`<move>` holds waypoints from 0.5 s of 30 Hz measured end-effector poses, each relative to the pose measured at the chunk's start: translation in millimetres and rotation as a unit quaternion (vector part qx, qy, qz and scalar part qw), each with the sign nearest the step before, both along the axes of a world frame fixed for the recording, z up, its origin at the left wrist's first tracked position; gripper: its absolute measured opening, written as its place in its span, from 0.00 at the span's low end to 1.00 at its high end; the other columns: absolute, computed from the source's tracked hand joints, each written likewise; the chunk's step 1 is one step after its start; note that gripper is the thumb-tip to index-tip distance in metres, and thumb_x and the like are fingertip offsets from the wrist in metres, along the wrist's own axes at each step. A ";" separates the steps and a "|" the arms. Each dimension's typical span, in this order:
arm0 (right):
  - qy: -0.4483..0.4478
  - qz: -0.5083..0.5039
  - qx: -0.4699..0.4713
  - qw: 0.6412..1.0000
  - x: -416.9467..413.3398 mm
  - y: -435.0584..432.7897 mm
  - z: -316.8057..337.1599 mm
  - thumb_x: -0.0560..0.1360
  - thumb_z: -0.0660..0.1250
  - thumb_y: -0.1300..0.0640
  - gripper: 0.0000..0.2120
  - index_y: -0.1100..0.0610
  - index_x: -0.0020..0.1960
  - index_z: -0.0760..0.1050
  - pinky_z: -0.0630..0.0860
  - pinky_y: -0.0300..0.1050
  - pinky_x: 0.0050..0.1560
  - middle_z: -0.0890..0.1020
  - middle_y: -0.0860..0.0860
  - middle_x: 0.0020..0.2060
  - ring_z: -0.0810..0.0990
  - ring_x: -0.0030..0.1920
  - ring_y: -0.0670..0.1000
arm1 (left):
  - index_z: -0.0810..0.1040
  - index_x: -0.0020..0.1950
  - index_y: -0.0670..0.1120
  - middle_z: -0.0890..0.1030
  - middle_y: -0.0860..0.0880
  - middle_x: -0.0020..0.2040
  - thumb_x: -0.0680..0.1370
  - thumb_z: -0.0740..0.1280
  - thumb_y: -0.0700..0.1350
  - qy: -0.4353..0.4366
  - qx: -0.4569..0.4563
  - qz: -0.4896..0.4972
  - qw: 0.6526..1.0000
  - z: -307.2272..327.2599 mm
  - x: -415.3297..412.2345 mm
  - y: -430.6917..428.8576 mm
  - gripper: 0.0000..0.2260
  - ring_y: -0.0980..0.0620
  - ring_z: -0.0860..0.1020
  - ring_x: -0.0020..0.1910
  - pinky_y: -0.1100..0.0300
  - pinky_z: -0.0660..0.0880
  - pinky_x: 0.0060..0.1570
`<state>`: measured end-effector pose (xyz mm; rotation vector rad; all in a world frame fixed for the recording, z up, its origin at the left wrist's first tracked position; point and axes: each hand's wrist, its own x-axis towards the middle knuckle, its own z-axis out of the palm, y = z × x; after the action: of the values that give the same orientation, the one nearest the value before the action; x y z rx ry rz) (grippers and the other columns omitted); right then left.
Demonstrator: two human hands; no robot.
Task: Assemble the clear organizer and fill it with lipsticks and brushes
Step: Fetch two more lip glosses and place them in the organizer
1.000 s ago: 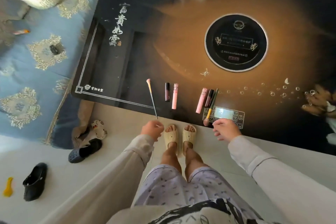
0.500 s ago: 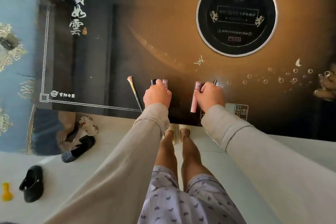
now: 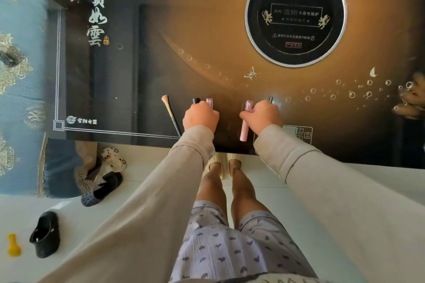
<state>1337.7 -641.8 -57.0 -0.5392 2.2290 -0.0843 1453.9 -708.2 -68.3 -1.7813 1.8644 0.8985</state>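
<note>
My left hand (image 3: 200, 115) lies curled over two lipsticks near the table's front edge; only the dark lipstick's cap (image 3: 195, 100) and the pink lipstick's clear cap (image 3: 209, 101) stick out beyond the knuckles. My right hand (image 3: 262, 115) is curled over a second group: a pink lipstick (image 3: 245, 122) shows at its left side and a dark tip (image 3: 270, 99) pokes out past it. A thin makeup brush (image 3: 171, 115) lies free on the table left of my left hand. No clear organizer is in view.
The dark glossy table (image 3: 142, 64) has a round burner plate (image 3: 295, 14) at the back right and a touch panel (image 3: 299, 132) by my right wrist. A blue sofa (image 3: 20, 76) stands left. Shoes (image 3: 46, 233) and a toy (image 3: 112, 159) lie on the floor.
Both hands have moved from in front of the table onto the lipstick groups and curled over them. The camera has leaned in closer to the table.
</note>
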 end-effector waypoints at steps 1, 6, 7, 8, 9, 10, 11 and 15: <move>-0.014 -0.008 -0.008 1.000 -0.2 4.3 7.6 0.70 0.67 0.51 0.11 0.60 0.40 0.78 0.68 0.42 0.36 0.76 0.54 0.32 0.75 0.36 0.56 | 0.77 0.51 0.39 0.77 0.41 0.42 0.75 0.59 0.44 0.003 0.011 0.000 1.000 7.0 4.7 1.7 0.11 0.40 0.76 0.41 0.57 0.69 0.38; -0.100 -0.040 -0.034 0.994 0.0 51.3 42.8 0.70 0.68 0.56 0.08 0.59 0.36 0.75 0.81 0.55 0.47 0.82 0.60 0.43 0.81 0.44 0.60 | 0.74 0.57 0.41 0.77 0.43 0.46 0.76 0.59 0.46 0.043 0.082 0.005 0.996 37.9 49.7 25.5 0.14 0.44 0.74 0.43 0.56 0.71 0.44; -0.113 -0.050 -0.031 0.992 0.7 62.6 47.5 0.69 0.69 0.57 0.08 0.59 0.35 0.74 0.81 0.57 0.47 0.81 0.60 0.43 0.81 0.44 0.60 | 0.74 0.58 0.40 0.77 0.43 0.46 0.77 0.59 0.46 0.052 0.100 0.010 0.994 41.5 61.3 31.9 0.14 0.44 0.74 0.44 0.55 0.71 0.46; -0.122 -0.058 -0.026 0.990 2.5 75.6 52.8 0.69 0.69 0.58 0.09 0.59 0.34 0.72 0.82 0.56 0.46 0.80 0.59 0.42 0.81 0.44 0.59 | 0.74 0.59 0.39 0.78 0.41 0.48 0.77 0.59 0.45 0.056 0.116 0.017 0.992 45.8 73.4 39.3 0.15 0.43 0.76 0.46 0.55 0.72 0.48; -0.132 -0.064 -0.021 0.989 4.7 89.1 57.0 0.70 0.69 0.59 0.10 0.57 0.33 0.70 0.82 0.55 0.46 0.79 0.58 0.42 0.80 0.44 0.59 | 0.74 0.59 0.38 0.79 0.40 0.50 0.78 0.59 0.45 0.055 0.129 0.023 0.990 49.2 85.3 46.7 0.15 0.41 0.77 0.49 0.54 0.73 0.50; -0.140 -0.066 -0.013 0.988 7.1 102.8 60.6 0.70 0.69 0.59 0.11 0.56 0.33 0.69 0.81 0.55 0.47 0.78 0.58 0.42 0.80 0.45 0.59 | 0.74 0.60 0.38 0.80 0.38 0.53 0.78 0.59 0.45 0.053 0.140 0.027 0.988 51.6 96.7 53.7 0.15 0.40 0.78 0.52 0.52 0.74 0.52; -0.143 -0.061 -0.008 0.988 9.2 115.9 62.8 0.71 0.68 0.59 0.10 0.57 0.34 0.68 0.81 0.55 0.48 0.77 0.58 0.41 0.80 0.46 0.59 | 0.74 0.60 0.38 0.80 0.37 0.55 0.78 0.59 0.44 0.052 0.150 0.030 0.987 53.6 107.3 60.3 0.14 0.39 0.78 0.53 0.52 0.75 0.54; -0.103 -0.033 -0.004 0.994 14.3 164.6 65.1 0.72 0.67 0.59 0.08 0.57 0.36 0.70 0.76 0.49 0.43 0.77 0.58 0.38 0.78 0.40 0.58 | 0.72 0.64 0.40 0.79 0.38 0.58 0.78 0.61 0.43 0.026 0.163 0.028 0.986 58.1 145.2 83.0 0.16 0.40 0.77 0.57 0.52 0.73 0.59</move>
<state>1352.0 -477.3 8.1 -0.4407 2.0454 -0.1752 1599.1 -625.2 -10.1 -1.6285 1.5931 1.2032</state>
